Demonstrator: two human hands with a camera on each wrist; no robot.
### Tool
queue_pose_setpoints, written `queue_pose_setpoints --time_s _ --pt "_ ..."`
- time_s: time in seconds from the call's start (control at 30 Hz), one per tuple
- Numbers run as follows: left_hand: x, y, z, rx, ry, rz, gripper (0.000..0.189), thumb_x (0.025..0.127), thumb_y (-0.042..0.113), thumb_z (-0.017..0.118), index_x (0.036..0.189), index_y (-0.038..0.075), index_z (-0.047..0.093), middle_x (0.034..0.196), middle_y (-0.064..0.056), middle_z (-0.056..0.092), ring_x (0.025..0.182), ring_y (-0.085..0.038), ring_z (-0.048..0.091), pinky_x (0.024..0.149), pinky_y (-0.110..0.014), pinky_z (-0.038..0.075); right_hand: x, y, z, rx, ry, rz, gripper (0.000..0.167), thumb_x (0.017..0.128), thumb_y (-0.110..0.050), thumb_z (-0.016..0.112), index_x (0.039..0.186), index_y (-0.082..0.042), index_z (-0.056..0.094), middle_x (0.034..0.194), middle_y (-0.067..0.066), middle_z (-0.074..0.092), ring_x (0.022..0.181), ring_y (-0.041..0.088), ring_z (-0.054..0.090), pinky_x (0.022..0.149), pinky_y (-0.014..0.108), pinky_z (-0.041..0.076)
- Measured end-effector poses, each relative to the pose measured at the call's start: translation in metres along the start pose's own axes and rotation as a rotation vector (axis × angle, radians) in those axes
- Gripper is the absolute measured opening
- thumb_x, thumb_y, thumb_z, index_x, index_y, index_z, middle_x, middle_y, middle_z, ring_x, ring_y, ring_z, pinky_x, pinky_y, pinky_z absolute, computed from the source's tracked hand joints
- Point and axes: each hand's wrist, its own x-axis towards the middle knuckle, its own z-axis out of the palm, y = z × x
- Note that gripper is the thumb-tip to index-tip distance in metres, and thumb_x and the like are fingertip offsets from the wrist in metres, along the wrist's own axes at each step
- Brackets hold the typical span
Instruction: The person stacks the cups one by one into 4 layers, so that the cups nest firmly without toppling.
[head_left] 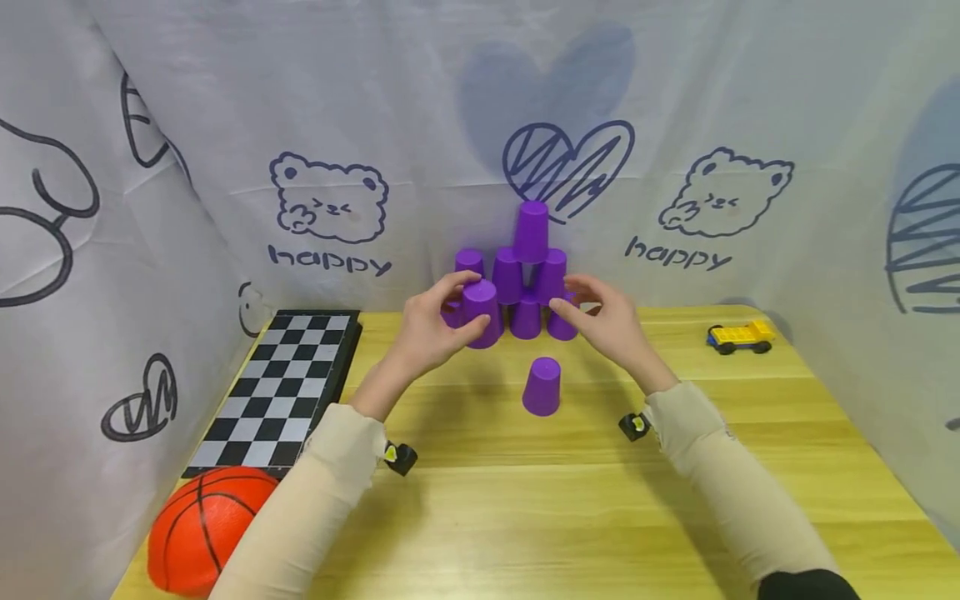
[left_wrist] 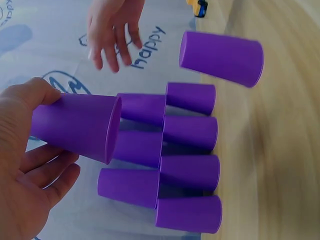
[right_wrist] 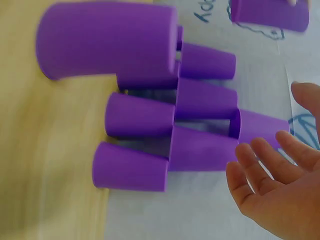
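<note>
My left hand (head_left: 429, 332) pinches an upside-down purple cup (head_left: 481, 310) between thumb and fingers, raised in front of a cup pyramid. The pyramid has a bottom row of several purple cups (left_wrist: 189, 131), three more (right_wrist: 206, 97) above them and a single top cup (head_left: 532, 233) over the right-hand pair. To the pyramid's right, my right hand (head_left: 609, 323) is held with fingers loosely bent and nothing between them. Another purple cup (head_left: 542, 387) stands upside down on the table, in front of the pyramid. My left hand and its cup hide part of the pyramid's left side.
A black-and-white checkered board (head_left: 281, 387) lies at the left of the wooden table (head_left: 480, 517). Near its front corner sits an orange-red basketball (head_left: 206, 529). A yellow toy car (head_left: 741, 336) is at the back right. White printed curtains (head_left: 427, 125) enclose the table.
</note>
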Motion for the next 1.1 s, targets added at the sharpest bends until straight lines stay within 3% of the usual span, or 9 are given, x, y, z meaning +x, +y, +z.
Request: queue_pose_setpoints --time_s 0.3,0.5,0.67,0.9,1.1 --pt "0.024 -0.008 -0.007 0.038 0.051 -0.069 0.059 0.089 0.022 0.083 0.141 0.009 0.060 0.123 -0.021 0.076 0.109 -0.034 0.075 0.093 -0.048 0.063 -0.028 0.007 0.017 -0.024 -0.078 -0.012 0.051 0.096 -0.034 0.079 0.139 -0.011 0.066 0.135 0.010 0.072 0.115 0.028 0.068 0.090 0.039 0.056" --pt "0.037 -0.013 -0.008 0.034 0.075 -0.119 0.059 0.088 0.022 0.084 0.139 0.006 0.061 0.122 -0.020 0.076 0.112 -0.033 0.074 0.097 -0.050 0.061 -0.043 0.019 0.027 -0.028 -0.128 0.007 0.053 0.096 -0.035 0.078 0.141 -0.010 0.064 0.138 0.010 0.071 0.122 0.031 0.068 0.091 0.040 0.056" --pt "0.050 -0.015 -0.010 0.028 0.101 -0.130 0.057 0.088 0.022 0.084 0.138 0.006 0.062 0.117 -0.020 0.077 0.106 -0.032 0.075 0.094 -0.047 0.062 -0.053 0.024 0.032 -0.020 -0.163 0.032 0.059 0.095 -0.035 0.080 0.144 -0.009 0.062 0.139 0.011 0.069 0.123 0.031 0.067 0.094 0.041 0.055" --pt "0.072 -0.011 -0.010 0.007 0.118 -0.173 0.057 0.089 0.025 0.083 0.139 0.009 0.061 0.118 -0.018 0.077 0.105 -0.031 0.076 0.091 -0.044 0.063 -0.063 0.032 0.039 -0.039 -0.178 0.014 0.059 0.095 -0.033 0.080 0.144 -0.008 0.062 0.136 0.016 0.071 0.119 0.030 0.067 0.091 0.039 0.055" --pt "0.085 -0.013 -0.006 0.002 0.124 -0.216 0.057 0.090 0.025 0.083 0.140 0.010 0.060 0.121 -0.017 0.077 0.111 -0.030 0.075 0.095 -0.044 0.061 -0.069 0.036 0.043 -0.027 -0.170 0.015 0.055 0.093 -0.031 0.081 0.140 -0.009 0.065 0.132 0.010 0.073 0.114 0.027 0.068 0.088 0.040 0.057"
